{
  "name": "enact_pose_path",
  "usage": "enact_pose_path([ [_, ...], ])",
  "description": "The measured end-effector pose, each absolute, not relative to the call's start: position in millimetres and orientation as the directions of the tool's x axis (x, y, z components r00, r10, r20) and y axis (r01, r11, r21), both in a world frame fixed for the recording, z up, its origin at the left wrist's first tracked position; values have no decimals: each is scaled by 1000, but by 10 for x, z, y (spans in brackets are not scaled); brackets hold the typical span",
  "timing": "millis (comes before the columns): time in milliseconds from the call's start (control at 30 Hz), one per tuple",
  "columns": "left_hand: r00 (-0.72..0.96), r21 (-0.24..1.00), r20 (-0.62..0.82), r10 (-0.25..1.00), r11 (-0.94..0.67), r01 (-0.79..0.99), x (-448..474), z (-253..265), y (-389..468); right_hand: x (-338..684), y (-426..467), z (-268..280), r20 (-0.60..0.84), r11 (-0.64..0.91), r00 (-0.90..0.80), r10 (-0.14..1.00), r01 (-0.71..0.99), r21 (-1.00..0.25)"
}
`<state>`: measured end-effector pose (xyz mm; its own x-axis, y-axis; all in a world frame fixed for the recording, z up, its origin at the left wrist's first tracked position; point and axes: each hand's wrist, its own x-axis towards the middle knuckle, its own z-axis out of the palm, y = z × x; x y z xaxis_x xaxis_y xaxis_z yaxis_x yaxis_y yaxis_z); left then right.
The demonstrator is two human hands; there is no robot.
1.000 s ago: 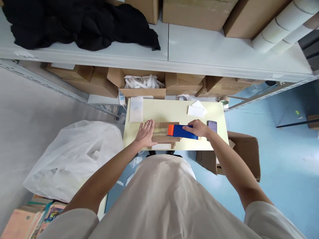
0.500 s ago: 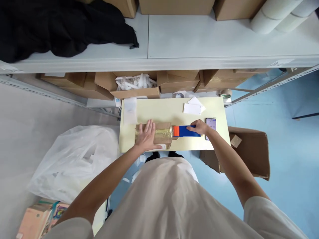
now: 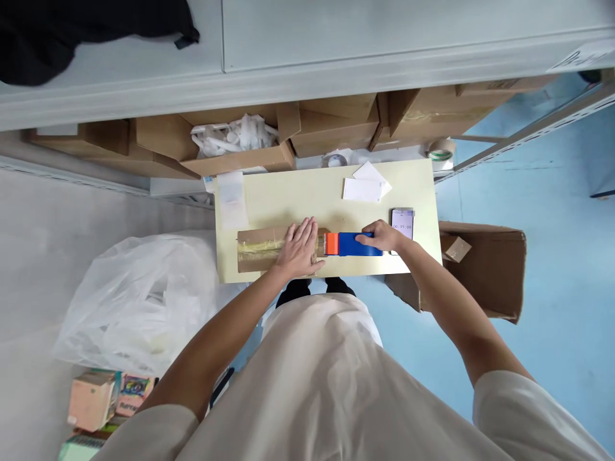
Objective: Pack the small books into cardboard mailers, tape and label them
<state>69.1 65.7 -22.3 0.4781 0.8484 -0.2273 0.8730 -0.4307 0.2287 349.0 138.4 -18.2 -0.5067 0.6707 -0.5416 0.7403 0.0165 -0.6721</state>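
A brown cardboard box (image 3: 259, 250) lies lengthwise on the pale yellow table (image 3: 288, 192), with shiny yellowish packing tape along its top. Flat on the box's right part rests my left hand (image 3: 298, 248), fingers stretched out. My right hand (image 3: 382, 235) is wrapped round a blue tape dispenser (image 3: 348, 244) with an orange front part, whose front end is against the box's right end. A smartphone (image 3: 402, 224) showing a timer lies beside my right hand, partly under the wrist.
White paper slips (image 3: 362, 188) and a translucent sheet (image 3: 232, 200) lie on the table. Behind it stand open cartons on a shelf (image 3: 336, 67) and a tape roll (image 3: 441, 150). A plastic bag (image 3: 144, 294) is at left, a large carton (image 3: 485, 272) at right.
My left hand has slid right along the box, nearer the dispenser. The box reaches further left, and more of its taped top shows. My right hand still grips the dispenser. The camera view has shifted.
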Motion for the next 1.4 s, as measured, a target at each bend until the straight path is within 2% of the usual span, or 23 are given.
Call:
enact_pose_path([
  [133, 488, 233, -230, 842, -439, 868, 700, -207, 663, 3577, 1400, -86, -601, 114, -460, 654, 845, -522],
  [233, 508, 242, -215, 834, -458, 855, 697, -207, 653, 3276, 1335, 35, -631, 173, -351, 692, 929, -327],
  [300, 476, 251, -204, 856, -424, 870, 709, -231, 643, 2967, 1268, 119, -638, 142, -240, 731, 969, -202],
  [367, 390, 259, -190, 901, -337, 905, 739, -269, 636, 2679, 1209, 192, -634, 104, -181, 752, 982, -156],
  [500, 268, 294, -175, 947, -209, 933, 818, -335, 645, 2327, 1147, 285, -599, 83, -162, 784, 984, -158],
  [667, 255, 333, -163, 953, -190, 924, 851, -346, 668, 2106, 1057, 260, -544, 133, -191, 817, 980, -146],
  [767, 266, 327, -136, 954, -210, 921, 834, -344, 656, 2103, 909, 208, -574, 139, -188, 797, 982, -129],
  [833, 290, 333, -112, 951, -239, 912, 819, -349, 642, 2212, 780, 177, -567, 77, -121, 815, 992, -101],
  [900, 303, 356, -86, 949, -255, 899, 802, -356, 631, 2390, 657, 147, -493, -64, 9, 870, 994, -93],
  [967, 298, 403, -63, 952, -249, 880, 775, -359, 623, 2578, 566, 106, -434, -200, 127, 892, 972, -127],
  [1033, 291, 480, -39, 956, -237, 844, 727, -351, 614, 2723, 516, 44, -435, -299, 203, 877, 940, -164],
  [1133, 322, 645, -3, 947, -244, 724, 614, -317, 594, 2818, 501, -88, -456, -385, 269, 848, 905, -182],
  [1200, 330, 763, 3, 944, -216, 609, 534, -284, 576, 2819, 512, -189, -431, -382, 276, 859, 906, -182],
  [1300, 261, 921, -66, 963, -42, 386, 440, -208, 538, 2782, 536, -341, -397, -323, 235, 887, 931, -170],
  [1400, 192, 974, -213, 958, 193, 115, 366, -81, 470, 2744, 540, -477, -400, -269, 187, 897, 950, -159],
])
